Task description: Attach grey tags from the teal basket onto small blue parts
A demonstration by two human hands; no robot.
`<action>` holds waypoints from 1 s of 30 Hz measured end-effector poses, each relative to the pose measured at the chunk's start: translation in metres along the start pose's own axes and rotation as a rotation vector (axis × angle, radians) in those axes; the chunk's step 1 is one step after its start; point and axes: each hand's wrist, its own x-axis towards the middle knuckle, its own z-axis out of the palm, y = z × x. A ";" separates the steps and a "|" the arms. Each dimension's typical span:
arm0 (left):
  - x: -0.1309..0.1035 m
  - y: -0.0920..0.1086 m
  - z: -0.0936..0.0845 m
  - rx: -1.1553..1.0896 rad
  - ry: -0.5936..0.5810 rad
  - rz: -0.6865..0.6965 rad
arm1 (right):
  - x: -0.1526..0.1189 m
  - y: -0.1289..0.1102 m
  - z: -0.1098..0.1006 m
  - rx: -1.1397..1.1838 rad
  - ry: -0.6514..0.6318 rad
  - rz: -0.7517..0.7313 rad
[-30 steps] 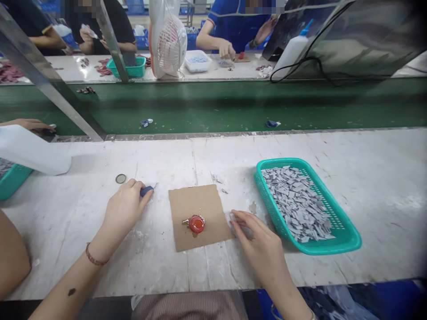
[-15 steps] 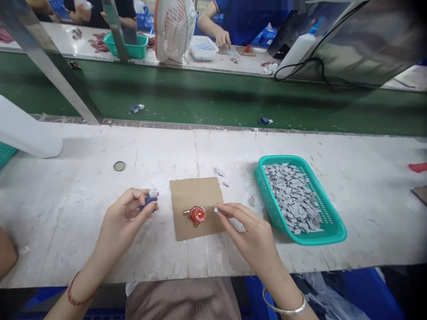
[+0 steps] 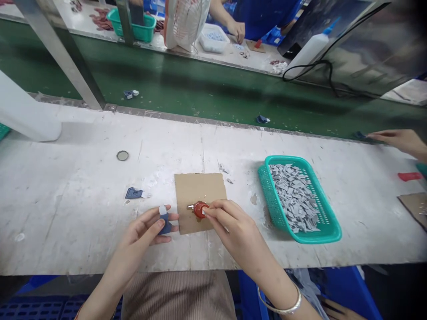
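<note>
My left hand (image 3: pixel 142 235) pinches a small dark blue fabric-like piece (image 3: pixel 164 226) with a whitish tab (image 3: pixel 162 210) at its upper end, beside the cardboard's left edge. With thumb and fingertips closed, my right hand (image 3: pixel 238 226) holds a small whitish-grey chip (image 3: pixel 204 211) at the red round cap (image 3: pixel 197 209). That cap looks wet and glossy and rests on the brown cardboard square (image 3: pixel 200 184), a metallic tip sticking out on its left. The fingertips partly cover the cap. Another dark blue piece (image 3: pixel 134 193) with a pale tab lies on the table beyond my left hand.
A green basket (image 3: pixel 328 218) full of grey chips stands at right. A bottle cap (image 3: pixel 122 155) and a white bottle (image 3: pixel 30 118) are at left. More blue pieces (image 3: pixel 262 119) lie on the green strip (image 3: pixel 200 93). A co-worker's hand (image 3: pixel 396 140) reaches in at right.
My right hand has moved left, bringing the chip to the red cap. My left hand is lower and nearer the cardboard. A blue piece now lies on the table; a co-worker's hand has appeared at right.
</note>
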 end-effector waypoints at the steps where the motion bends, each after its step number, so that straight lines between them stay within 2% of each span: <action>1: 0.000 0.000 -0.001 -0.036 -0.016 -0.024 | 0.000 0.000 0.000 -0.002 0.008 -0.002; 5: -0.003 0.004 0.000 -0.198 -0.134 -0.119 | 0.000 0.000 0.001 -0.003 0.006 -0.009; 8: -0.004 0.007 0.003 -0.242 -0.176 -0.172 | -0.001 0.000 0.001 -0.005 0.001 -0.015; 17: -0.002 -0.005 0.009 -0.259 -0.101 -0.193 | -0.001 0.001 0.001 0.000 -0.005 -0.005; 20: 0.000 -0.007 0.012 -0.217 -0.132 -0.162 | -0.001 0.001 0.001 -0.013 -0.002 -0.007; 26: 0.000 -0.012 0.019 -0.074 -0.044 -0.014 | 0.000 0.002 0.001 -0.025 -0.013 -0.015; 30: -0.001 -0.012 0.020 -0.083 -0.072 0.012 | -0.001 0.003 0.001 -0.029 -0.013 -0.021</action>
